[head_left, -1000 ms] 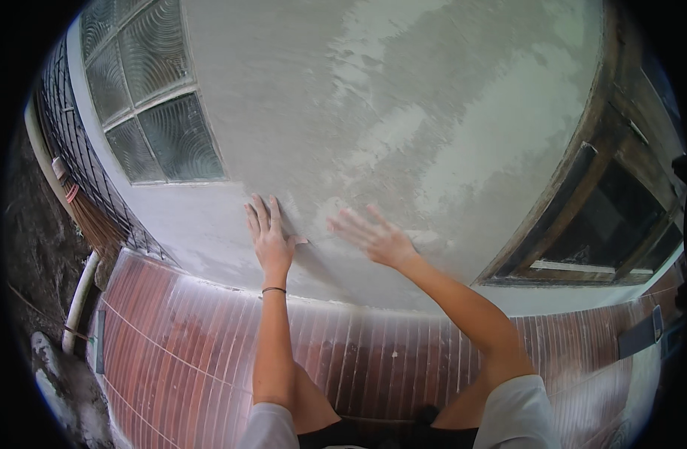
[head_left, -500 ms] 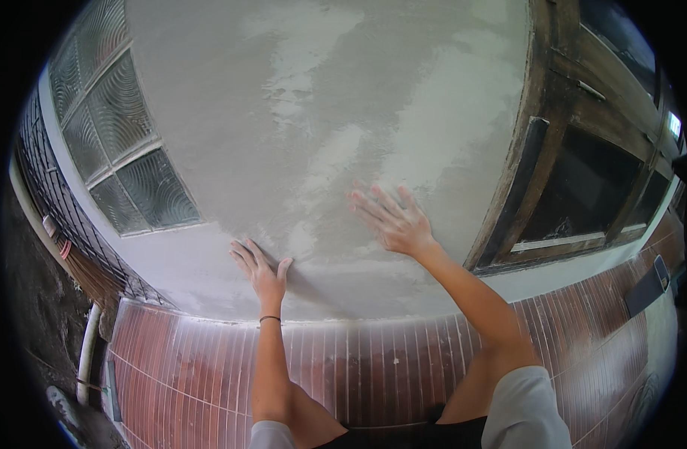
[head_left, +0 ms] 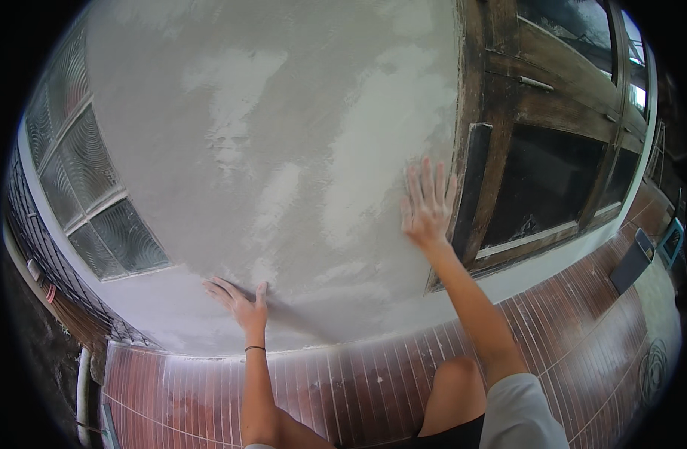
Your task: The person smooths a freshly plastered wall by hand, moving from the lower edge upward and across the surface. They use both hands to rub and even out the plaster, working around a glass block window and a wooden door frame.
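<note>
A grey plastered wall [head_left: 283,127] with paler smeared patches rises in front of me. Low on its surface rests my left hand [head_left: 242,303], palm toward the wall, fingers spread, a thin dark band on the wrist. Higher and to the right, my right hand [head_left: 428,202] lies against the wall beside the wooden frame, fingers stretched out and pointing upward. Pale dust coats the fingers of both hands. Neither hand holds anything.
A dark wooden window [head_left: 541,176] borders the wall on the right, glass blocks [head_left: 96,194] on the left. Reddish tiled floor [head_left: 306,396] runs below. A straw broom [head_left: 78,318] leans at far left; a grey upright object [head_left: 632,262] stands at far right.
My right hand has moved right across the wall to the wooden frame, its fingers now pointing up. The view has shifted to the right; my left hand stays low on the wall.
</note>
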`<state>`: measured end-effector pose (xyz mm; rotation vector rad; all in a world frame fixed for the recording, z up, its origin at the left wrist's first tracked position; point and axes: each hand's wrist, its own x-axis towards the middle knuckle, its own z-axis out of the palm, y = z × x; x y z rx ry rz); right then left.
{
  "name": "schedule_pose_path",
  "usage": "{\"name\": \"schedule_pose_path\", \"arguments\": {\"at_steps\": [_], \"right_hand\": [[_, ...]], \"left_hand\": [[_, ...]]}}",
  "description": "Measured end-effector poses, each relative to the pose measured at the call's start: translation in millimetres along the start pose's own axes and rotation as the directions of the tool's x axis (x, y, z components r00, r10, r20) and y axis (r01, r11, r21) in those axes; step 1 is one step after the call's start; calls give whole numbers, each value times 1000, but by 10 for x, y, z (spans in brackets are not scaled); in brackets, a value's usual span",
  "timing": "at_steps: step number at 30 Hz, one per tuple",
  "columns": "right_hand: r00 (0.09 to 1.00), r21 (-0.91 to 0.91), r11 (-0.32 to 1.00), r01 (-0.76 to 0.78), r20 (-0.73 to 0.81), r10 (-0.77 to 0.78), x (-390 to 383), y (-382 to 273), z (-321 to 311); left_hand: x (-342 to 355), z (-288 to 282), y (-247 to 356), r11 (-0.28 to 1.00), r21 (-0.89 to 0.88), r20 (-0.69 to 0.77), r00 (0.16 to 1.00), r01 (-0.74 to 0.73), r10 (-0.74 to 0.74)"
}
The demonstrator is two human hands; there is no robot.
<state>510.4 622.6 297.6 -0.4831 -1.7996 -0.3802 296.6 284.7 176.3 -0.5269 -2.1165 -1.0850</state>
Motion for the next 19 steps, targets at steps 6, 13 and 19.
{"name": "schedule_pose_path", "arguments": {"at_steps": [6, 13, 19], "right_hand": [[994, 46, 994, 101, 45, -103, -530, -244, -81], [947, 57, 998, 23, -321, -3, 1823, 20, -448], [971, 14, 1000, 26, -238, -22, 1545, -63, -547]], "left_hand": [[-30, -43, 158, 996, -45, 23, 997, 71, -70], [-115, 110, 328, 1000, 24, -14, 1000, -6, 6], [-110, 48, 286, 999, -51, 31, 999, 14, -13]]}}
